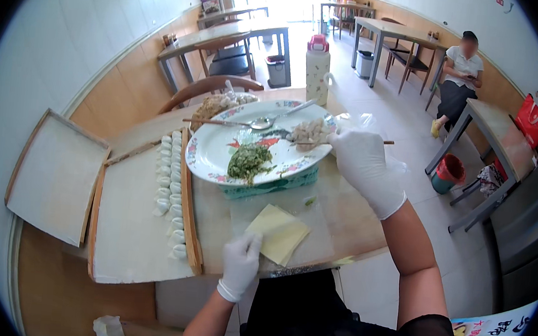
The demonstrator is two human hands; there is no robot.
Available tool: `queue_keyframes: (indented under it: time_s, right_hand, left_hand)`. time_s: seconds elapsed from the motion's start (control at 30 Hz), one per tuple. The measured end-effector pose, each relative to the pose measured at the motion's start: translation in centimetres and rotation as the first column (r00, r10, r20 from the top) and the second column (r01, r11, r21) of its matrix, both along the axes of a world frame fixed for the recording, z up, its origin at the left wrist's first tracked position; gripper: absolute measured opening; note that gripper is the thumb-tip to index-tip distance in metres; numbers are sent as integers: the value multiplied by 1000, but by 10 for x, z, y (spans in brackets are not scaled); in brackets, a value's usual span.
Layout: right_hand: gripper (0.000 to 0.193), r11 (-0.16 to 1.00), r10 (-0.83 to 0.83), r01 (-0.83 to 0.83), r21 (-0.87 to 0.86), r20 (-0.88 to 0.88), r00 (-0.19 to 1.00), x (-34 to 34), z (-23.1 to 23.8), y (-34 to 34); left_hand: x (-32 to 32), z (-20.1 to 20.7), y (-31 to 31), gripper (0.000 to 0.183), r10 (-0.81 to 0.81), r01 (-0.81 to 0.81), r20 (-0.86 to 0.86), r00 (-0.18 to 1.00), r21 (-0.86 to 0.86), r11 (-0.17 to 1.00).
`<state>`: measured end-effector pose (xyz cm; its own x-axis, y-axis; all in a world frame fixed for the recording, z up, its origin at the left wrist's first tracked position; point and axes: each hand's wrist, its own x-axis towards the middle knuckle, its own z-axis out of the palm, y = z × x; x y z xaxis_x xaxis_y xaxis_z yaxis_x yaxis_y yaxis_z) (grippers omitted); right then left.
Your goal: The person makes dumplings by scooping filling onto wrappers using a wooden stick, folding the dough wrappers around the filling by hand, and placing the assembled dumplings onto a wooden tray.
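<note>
My left hand point(240, 263), in a white glove, is closed with its fingertips at the left corner of a stack of square yellow dough wrappers point(278, 234). My right hand point(362, 166), gloved too, closes around a thin wooden stick point(389, 143) at the plate's right rim. The stick's other end reaches into a pale lumpy filling point(311, 133). That filling shares a large oval plate point(209, 153) with a mound of chopped green filling point(250, 162). A metal spoon point(262, 123) and another wooden stick point(215, 122) rest across the plate's far side.
The plate stands on a green box point(270, 187). At left, a wood-edged tray point(125, 219) holds rows of folded dumplings point(174, 188), beside another tray point(57, 175). A pink-lidded bottle point(316, 70) stands behind the plate. Beyond are tables, chairs, bins and a seated person point(461, 79).
</note>
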<state>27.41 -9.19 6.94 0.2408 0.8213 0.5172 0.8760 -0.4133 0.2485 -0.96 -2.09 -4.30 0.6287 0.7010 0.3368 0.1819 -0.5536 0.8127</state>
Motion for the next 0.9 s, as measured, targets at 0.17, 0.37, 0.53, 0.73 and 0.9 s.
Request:
queue_keyframes:
  time_s: [0.17, 0.37, 0.53, 0.73, 0.9]
  right_hand:
    - [21, 999, -47, 45, -18, -149, 988, -21, 9, 0]
    - [25, 928, 185, -136, 347, -114, 976, -15, -4, -14]
    - [22, 898, 251, -141, 417, -221, 943, -29, -9, -27]
    - [20, 877, 283, -145, 458, -248, 927, -23, -17, -39]
    - [22, 882, 258, -124, 454, -247, 934, -21, -12, -46]
  left_hand:
    - [-6, 3, 20, 28, -208, 215, 112, 972, -54, 975]
    - [5, 43, 5, 12, -195, 410, -444, 874, 461, 787]
    - [12, 32, 16, 5, -190, 372, -420, 887, 409, 833]
    - [15, 15, 40, 11, -160, 173, 71, 985, -539, 824]
    - [10, 26, 29, 23, -281, 332, -249, 927, 196, 923]
